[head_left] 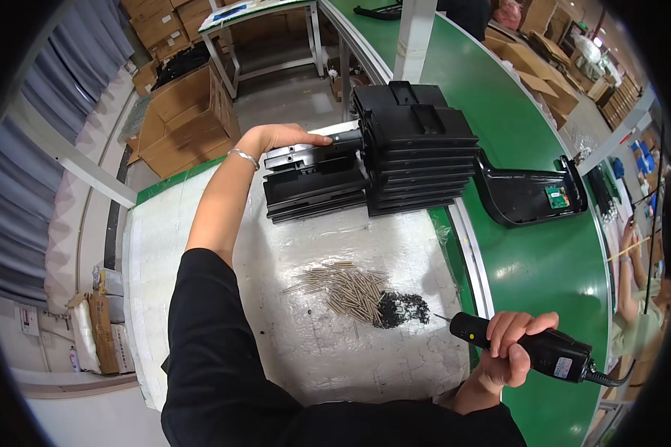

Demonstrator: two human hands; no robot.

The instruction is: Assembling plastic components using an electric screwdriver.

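Left hand on the top black part, screwdriver hand waiting low on the right.

The left hand (276, 138) lies with flat, unclenched grip on the top black plastic part (313, 158) of the stack at the far counter (201, 223) edge; its long axis runs left-right. The right hand (511, 346), clenched around the electric screwdriver (529, 344), is well apart.

On the bench (201, 298), 2 stacks of moulded parts stand at the far side: the lower stack (313, 182) on the left, touching the taller stack (417, 149) on its right. The left hand (276, 138) rests on top of the lower stack. Nearer lies a pile of pins (347, 287), with a heap of screws (399, 309) just right of it. Right of the screws, the right hand (511, 346) holds an electric screwdriver (529, 346). A curved part (525, 195) lies on the conveyor belt (544, 276), right of the taller stack. Cardboard boxes (183, 119) sit on the floor behind the bench's left.
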